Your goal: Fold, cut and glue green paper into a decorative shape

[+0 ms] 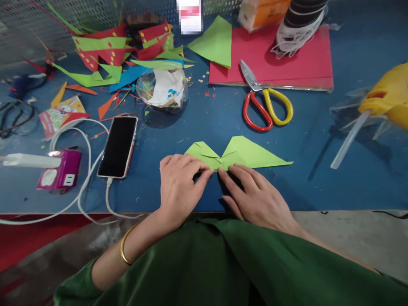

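Observation:
A folded light green paper (247, 152) lies on the blue table near its front edge, with two raised peaks and a dip between them. My left hand (182, 182) is closed at the paper's left part, thumb and fingers pinching its lower edge. Against the lower edge right of the dip, my right hand (255, 191) presses with its fingertips; its fingers are somewhat apart and it grips nothing. Behind the paper lie scissors (267, 109) with one red and one yellow handle, their blades pointing away and slightly left.
On the blue table (197, 114), a phone (117, 146) with a white cable lies left. Farther back are a clear bowl (168, 89), paper scraps, red sheets (270, 70) and a thread spool (301, 21). A yellow object (387, 95) stands right.

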`<state>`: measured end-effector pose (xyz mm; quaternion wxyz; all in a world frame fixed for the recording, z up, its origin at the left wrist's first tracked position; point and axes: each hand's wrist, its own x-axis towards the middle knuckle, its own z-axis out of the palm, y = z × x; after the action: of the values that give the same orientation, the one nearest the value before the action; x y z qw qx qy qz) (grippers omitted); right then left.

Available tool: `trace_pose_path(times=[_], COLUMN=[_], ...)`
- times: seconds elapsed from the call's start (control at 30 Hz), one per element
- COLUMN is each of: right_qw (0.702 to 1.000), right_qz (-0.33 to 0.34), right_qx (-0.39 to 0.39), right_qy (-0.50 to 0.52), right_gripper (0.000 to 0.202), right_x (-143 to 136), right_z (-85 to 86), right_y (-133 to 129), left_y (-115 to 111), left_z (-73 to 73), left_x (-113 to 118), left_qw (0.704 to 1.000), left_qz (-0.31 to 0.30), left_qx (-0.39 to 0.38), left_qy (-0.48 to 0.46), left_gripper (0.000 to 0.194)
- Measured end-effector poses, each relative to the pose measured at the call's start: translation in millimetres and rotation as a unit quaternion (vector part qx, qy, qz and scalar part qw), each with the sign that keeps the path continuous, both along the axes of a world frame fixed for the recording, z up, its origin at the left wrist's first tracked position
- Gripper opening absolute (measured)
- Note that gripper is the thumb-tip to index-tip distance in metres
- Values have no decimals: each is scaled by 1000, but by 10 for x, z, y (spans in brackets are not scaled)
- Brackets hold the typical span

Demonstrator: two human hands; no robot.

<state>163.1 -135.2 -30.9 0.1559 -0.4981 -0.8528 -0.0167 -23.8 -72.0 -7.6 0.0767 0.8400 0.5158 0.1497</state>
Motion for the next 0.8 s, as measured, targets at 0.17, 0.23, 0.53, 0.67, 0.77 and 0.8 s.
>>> trace_pose_path(times=[0.17,0.23,0.53,0.67,0.77,0.8], right_qw=[1000,1000,1000,1000,1000,1000], right_qz=[2,2,-7,-8,-8,-7], right_qx=[8,9,12,9,5,5], right_qy=[6,4,-6,-11,-16,-19], right_gripper=[48,47,46,46,46,47], right_x=[7,10,9,-2,-12,-16], right_z=[2,1,1,-2,2,5], right_y=[15,17,9,-2,-4,-3], left_y=[20,24,2,23,30,28], left_z=[21,25,-9,0,10,10], left_x=[4,-10,-11,-36,-65,-71], left_qw=[1000,999,998,999,998,998], left_qz=[10,16,20,28,35,37], left_qx=[-10,-13,12,-13,-20,-20], left_qy=[-20,-35,-50,-42,-39,-40], left_gripper=[25,23,20,20,19,19])
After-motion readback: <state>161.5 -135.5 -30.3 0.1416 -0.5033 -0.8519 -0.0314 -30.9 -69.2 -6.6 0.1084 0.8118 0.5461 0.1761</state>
